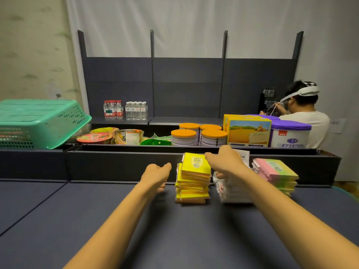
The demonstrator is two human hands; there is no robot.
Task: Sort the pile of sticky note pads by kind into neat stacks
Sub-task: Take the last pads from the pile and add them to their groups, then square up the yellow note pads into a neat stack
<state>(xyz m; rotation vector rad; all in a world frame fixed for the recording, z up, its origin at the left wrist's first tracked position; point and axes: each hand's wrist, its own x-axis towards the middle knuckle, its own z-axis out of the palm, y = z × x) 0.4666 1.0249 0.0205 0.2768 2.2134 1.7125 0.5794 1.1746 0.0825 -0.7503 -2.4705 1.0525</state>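
Three stacks of sticky note pads stand side by side on the dark blue table (97, 210). The yellow stack (193, 181) is in the middle, its top pad tilted and askew. To its right is a white and pink stack (233, 193), with a pastel pink-green stack (277, 175) beyond it. My left hand (155, 174) hovers just left of the yellow stack, fingers loosely extended and holding nothing. My right hand (225, 162) lies over the white stack, with its fingers reaching to the upper right edge of the top yellow pad. Whether it pinches that pad is unclear.
A dark raised ledge (124, 164) runs behind the stacks. Beyond it sit noodle cups (108, 135), orange-lidded cans (198, 135), a yellow box (248, 132) and a purple-lidded tub (290, 134). A green basket (38, 123) lies at left. A person sits at the back right.
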